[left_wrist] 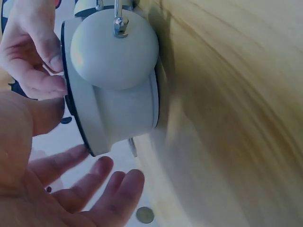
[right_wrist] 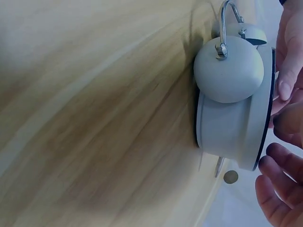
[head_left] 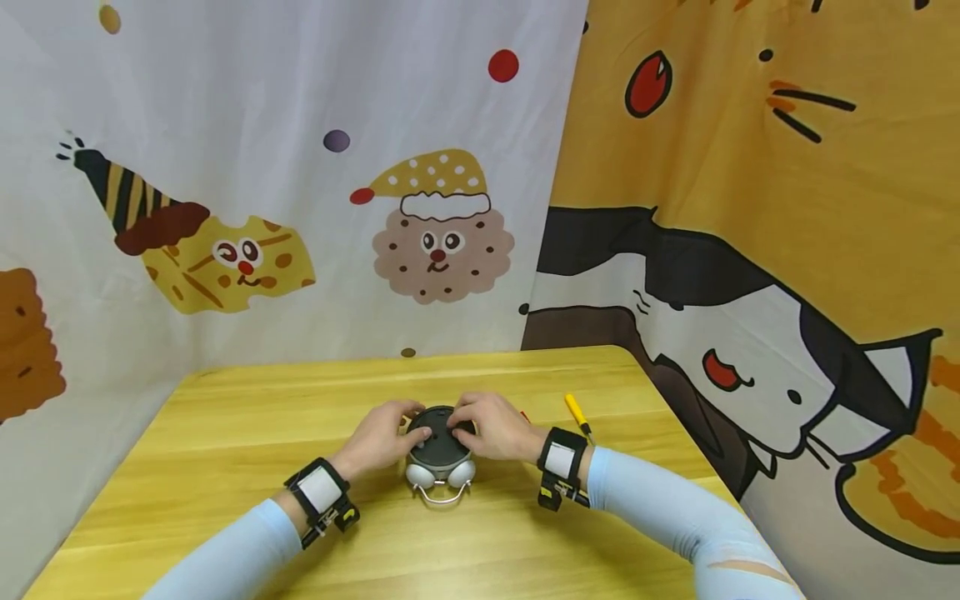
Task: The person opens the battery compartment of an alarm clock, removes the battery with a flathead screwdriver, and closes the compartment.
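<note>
A twin-bell alarm clock (head_left: 438,450) lies face down on the wooden table, its flat black back up and its two pale bells and wire handle toward me. On its left side, my left hand (head_left: 382,435) holds it with the thumb on the black back and a finger at the rim. The other left fingers spread past the casing (left_wrist: 102,118) in the left wrist view. My right hand (head_left: 495,427) bends over the back from the right, thumb and fingertips close together on it. What lies between those fingertips is hidden. A clock leg (right_wrist: 219,166) shows in the right wrist view.
A screwdriver with a yellow handle (head_left: 576,411) lies right of the right hand, its shaft partly behind the forearm. A small red thing (head_left: 525,416) peeks out behind the right hand. Printed curtains (head_left: 270,333) hang behind the table (head_left: 255,392) and along its right side.
</note>
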`<action>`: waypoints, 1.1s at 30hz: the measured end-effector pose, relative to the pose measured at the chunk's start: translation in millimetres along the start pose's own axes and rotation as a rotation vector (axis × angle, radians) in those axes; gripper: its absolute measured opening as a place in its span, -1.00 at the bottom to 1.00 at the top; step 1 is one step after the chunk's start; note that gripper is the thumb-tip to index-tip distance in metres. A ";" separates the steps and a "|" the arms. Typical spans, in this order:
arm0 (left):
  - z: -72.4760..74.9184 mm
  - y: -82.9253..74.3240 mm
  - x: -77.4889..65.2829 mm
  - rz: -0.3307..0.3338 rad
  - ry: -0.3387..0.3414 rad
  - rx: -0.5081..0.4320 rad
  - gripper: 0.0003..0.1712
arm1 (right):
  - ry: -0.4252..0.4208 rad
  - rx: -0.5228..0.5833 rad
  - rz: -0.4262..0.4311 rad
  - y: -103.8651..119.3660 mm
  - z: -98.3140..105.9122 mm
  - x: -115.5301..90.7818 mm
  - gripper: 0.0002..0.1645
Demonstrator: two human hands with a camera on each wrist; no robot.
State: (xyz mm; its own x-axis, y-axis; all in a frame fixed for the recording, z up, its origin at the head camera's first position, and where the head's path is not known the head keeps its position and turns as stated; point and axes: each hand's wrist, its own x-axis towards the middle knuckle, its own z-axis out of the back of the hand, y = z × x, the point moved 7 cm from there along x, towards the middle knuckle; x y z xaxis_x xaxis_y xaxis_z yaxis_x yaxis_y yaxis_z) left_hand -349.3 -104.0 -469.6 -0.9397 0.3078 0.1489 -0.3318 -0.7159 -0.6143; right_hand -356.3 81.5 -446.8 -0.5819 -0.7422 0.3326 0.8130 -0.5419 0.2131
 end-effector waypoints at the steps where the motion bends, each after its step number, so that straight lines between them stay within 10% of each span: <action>1: 1.7 -2.2 -1.5 -0.028 -0.009 0.016 -0.49 | -0.005 0.002 0.000 0.3 1.5 -2.0 -0.83; 20: 6.2 -45.9 -25.8 -0.516 -0.115 0.311 -0.49 | -0.027 -0.008 0.005 10.9 17.1 -22.5 -0.69; 33: -5.2 -27.9 -37.4 -0.485 -0.011 0.309 0.17 | 0.032 0.011 0.010 13.5 7.6 -33.4 -0.36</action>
State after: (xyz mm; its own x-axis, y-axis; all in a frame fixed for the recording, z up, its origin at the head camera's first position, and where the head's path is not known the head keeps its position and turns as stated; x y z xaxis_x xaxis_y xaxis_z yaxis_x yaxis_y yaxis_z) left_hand -304.4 -92.3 -462.0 -0.6743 0.6414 0.3660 -0.7322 -0.6450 -0.2187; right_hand -325.7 102.0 -448.1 -0.5739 -0.7599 0.3053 0.8189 -0.5300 0.2202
